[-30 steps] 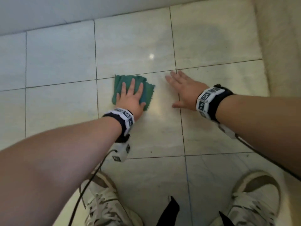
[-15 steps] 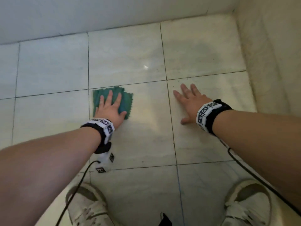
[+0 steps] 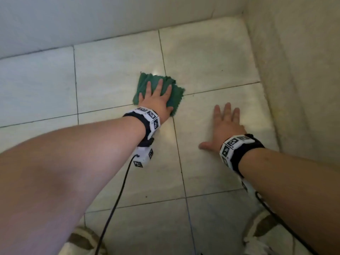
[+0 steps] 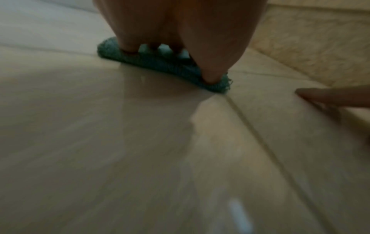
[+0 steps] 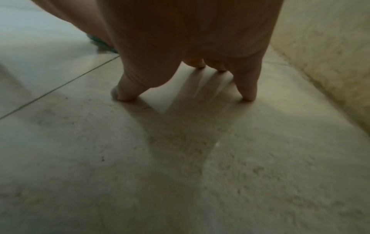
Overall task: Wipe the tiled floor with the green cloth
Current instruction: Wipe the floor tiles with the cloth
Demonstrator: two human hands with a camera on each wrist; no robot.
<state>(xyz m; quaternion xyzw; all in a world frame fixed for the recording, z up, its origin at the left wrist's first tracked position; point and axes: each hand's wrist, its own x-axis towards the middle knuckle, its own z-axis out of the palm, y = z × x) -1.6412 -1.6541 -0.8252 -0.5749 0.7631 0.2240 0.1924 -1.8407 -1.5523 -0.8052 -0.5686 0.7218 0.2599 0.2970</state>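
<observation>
Left hand flat, fingers spread on green cloth | right hand splayed on tiled floor

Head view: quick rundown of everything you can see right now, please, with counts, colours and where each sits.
cloth: one, green, flat on the floor across a grout line, under the left hand
floor: pale glossy tiles with dark grout lines, running to the walls
walls: two, a pale grey one ahead and a cream one on the right, meeting in the far right corner
shoes: two, white, at the bottom edge
cables: two, black, trailing from the wrist bands
wrist bands: two, black and white, one per wrist
left hand: fingers straight, pressing on the cloth
right hand: fingers spread, resting on bare tile beside the cloth
</observation>
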